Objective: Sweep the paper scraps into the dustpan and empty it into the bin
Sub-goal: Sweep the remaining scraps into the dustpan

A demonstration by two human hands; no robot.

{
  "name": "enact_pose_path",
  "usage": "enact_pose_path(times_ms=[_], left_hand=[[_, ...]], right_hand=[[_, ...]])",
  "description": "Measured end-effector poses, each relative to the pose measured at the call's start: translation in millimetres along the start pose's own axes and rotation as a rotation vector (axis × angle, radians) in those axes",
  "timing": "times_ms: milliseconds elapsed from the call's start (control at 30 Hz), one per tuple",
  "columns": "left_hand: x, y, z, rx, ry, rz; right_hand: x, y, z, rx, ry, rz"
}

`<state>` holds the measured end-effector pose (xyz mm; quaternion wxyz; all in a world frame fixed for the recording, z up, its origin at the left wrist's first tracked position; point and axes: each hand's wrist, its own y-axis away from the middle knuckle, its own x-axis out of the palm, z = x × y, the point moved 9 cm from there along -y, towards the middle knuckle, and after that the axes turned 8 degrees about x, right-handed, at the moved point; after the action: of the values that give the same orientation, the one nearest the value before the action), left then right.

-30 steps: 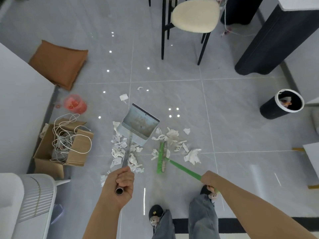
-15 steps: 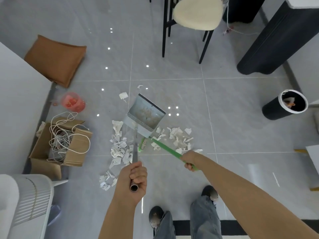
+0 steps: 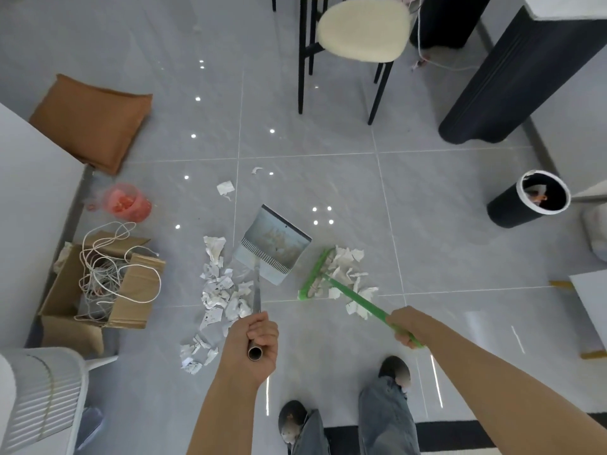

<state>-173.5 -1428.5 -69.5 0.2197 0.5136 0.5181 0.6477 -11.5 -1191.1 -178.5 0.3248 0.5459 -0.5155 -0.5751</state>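
Note:
A metal dustpan (image 3: 275,242) rests on the grey floor, its long handle gripped at the top end by my left hand (image 3: 253,343). My right hand (image 3: 404,325) grips the green broom (image 3: 331,284) by its handle. The broom head lies just right of the dustpan, against a heap of white paper scraps (image 3: 348,270). A second heap of paper scraps (image 3: 218,287) lies left of the dustpan and trails toward me. Two loose scraps (image 3: 225,188) lie beyond the pan. The black bin (image 3: 528,200) with a white rim stands at the right.
A cardboard box (image 3: 98,290) with white cord sits at the left, a red bag (image 3: 126,202) and a brown cushion (image 3: 90,121) beyond it. A stool (image 3: 361,34) stands ahead, a dark column (image 3: 512,80) at the right, a white appliance (image 3: 39,399) at the near left.
The broom head swung from the pan's near edge out to the right, behind the right heap of scraps. My right hand pulled back toward me. The dustpan stayed about where it was.

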Motion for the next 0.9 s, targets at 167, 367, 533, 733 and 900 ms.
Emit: enact_pose_path(times_ms=[167, 367, 533, 733, 900], left_hand=[[-17, -2, 14, -0.031, 0.021, 0.024], [-39, -2, 17, -0.054, 0.081, 0.119], [-71, -14, 25, -0.064, -0.006, -0.048], [-95, -19, 54, -0.151, 0.105, 0.024], [-116, -30, 69, -0.183, 0.102, -0.014]], right_hand=[[-22, 15, -5, -0.098, -0.012, -0.05], [-45, 13, 16, -0.308, 0.153, -0.258], [-51, -4, 39, -0.371, 0.293, -0.446], [-62, -29, 44, -0.385, 0.438, -0.641], [-65, -37, 29, -0.39, 0.642, -0.788]])
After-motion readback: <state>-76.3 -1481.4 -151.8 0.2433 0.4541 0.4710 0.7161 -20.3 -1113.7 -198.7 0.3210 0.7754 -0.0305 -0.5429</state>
